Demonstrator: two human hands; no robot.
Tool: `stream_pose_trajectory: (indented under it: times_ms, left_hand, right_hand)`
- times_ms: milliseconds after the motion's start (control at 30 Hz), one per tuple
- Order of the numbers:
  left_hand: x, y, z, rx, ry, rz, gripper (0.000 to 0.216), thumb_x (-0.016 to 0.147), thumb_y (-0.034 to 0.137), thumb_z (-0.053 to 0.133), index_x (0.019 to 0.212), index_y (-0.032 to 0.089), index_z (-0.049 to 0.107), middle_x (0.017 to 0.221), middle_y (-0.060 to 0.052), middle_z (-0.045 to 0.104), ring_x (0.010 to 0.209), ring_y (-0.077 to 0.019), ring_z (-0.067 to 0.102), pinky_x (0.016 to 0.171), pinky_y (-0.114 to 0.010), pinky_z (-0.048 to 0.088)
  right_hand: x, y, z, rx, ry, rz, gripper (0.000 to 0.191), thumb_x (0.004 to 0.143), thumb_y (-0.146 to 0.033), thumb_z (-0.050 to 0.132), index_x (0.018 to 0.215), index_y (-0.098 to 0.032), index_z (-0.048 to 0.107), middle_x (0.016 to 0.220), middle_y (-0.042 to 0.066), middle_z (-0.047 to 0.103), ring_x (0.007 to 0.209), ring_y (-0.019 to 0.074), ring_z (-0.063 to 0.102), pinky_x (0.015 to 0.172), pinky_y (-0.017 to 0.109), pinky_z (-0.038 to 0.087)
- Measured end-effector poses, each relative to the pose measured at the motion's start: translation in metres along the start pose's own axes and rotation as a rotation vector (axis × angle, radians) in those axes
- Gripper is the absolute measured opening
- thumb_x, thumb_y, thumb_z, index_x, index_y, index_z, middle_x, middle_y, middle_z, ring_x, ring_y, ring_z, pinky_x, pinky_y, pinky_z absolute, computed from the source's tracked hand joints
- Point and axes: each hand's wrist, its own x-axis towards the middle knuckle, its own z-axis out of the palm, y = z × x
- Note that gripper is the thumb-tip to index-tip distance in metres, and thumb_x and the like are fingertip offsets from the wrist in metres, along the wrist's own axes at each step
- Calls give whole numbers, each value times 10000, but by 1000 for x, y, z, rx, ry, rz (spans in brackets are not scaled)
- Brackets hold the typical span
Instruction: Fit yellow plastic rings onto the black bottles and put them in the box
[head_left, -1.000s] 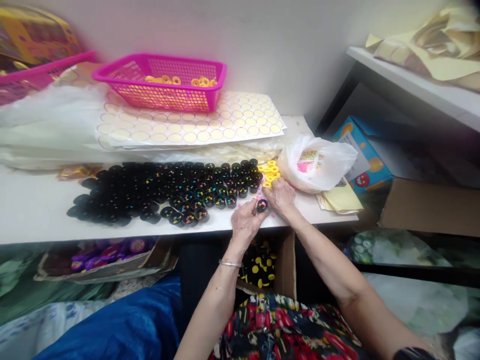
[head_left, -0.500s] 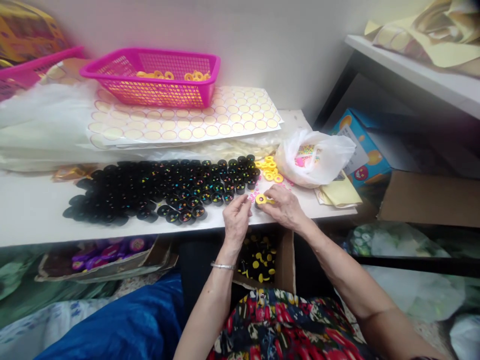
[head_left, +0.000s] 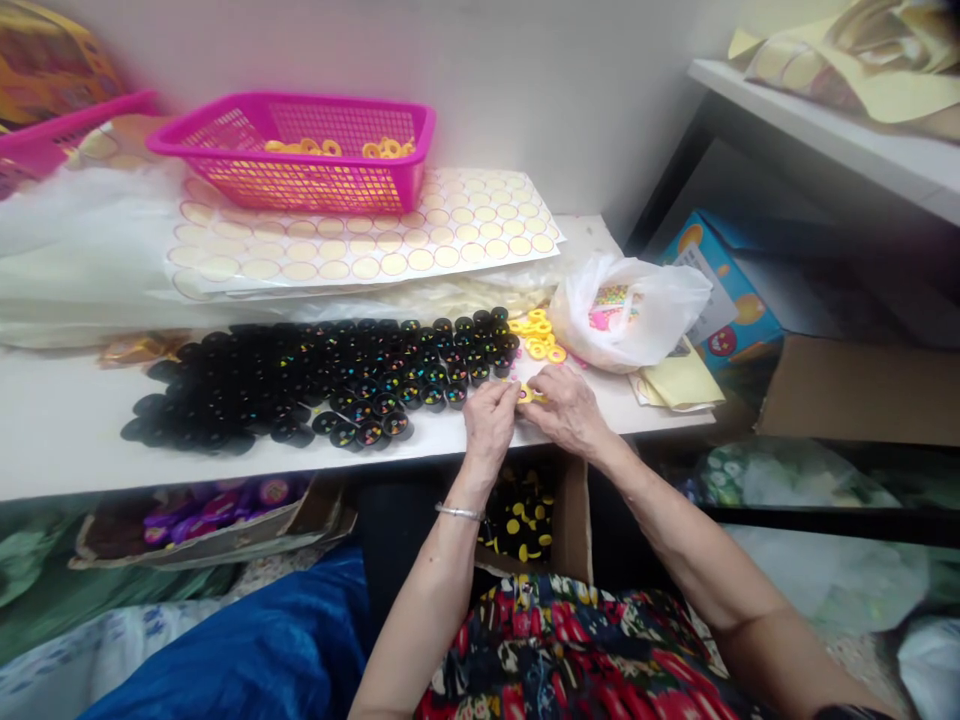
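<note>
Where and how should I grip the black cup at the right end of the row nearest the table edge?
I'd pinch the black cup by its outer side wall, coming from the front right. Neighbouring cups crowd its left and back, while bare tabletop shows to its right. Its open top holds colourful bits, so keep it upright.

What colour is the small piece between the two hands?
The piece is mostly yellow, clearest in the head view.

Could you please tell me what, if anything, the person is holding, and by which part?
A yellow piece, held at its right end by the right grip. The left grip is at its left edge; whether it pinches too is unclear.
</note>
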Motion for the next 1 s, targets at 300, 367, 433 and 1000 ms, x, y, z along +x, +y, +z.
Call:
stream_pose_trajectory:
  times_ms: [300,367,433,1000]
  left_hand:
    - [2,1,3,-16,-2,-49,165,721,287,609,738,160,713,729,-25,616,716,-123,561,622,-212,421]
    - [2,3,3,-35,-2,-70,175,721,290,602,740,157,713,727,-26,617,702,-120,559,607,-210,420]
    - [2,4,3,-52,-3,-86,188,722,303,600,743,154,714,730,-26,621,671,-112,553,588,-208,416]
    - [-1,5,12,-67,48,-211,276,729,385,590,780,133,693,503,17,530,526,-97,493,487,-197,364]
  right_hand:
    - [3,7,3,234,-14,101,172,756,-347,605,802,-185,644,791,34,568,806,176,471,724,292,363]
    - [4,10,7,394,-18,156,185,759,-354,597,792,-178,645,780,24,578,784,159,493,714,279,380]
    - [5,11,11,572,-17,241,212,781,-350,553,769,-159,644,760,20,591,741,138,521,691,261,402]
    - [10,-12,22,1169,-22,838,240,742,-373,559,675,-142,569,477,-16,559,381,94,535,381,197,468]
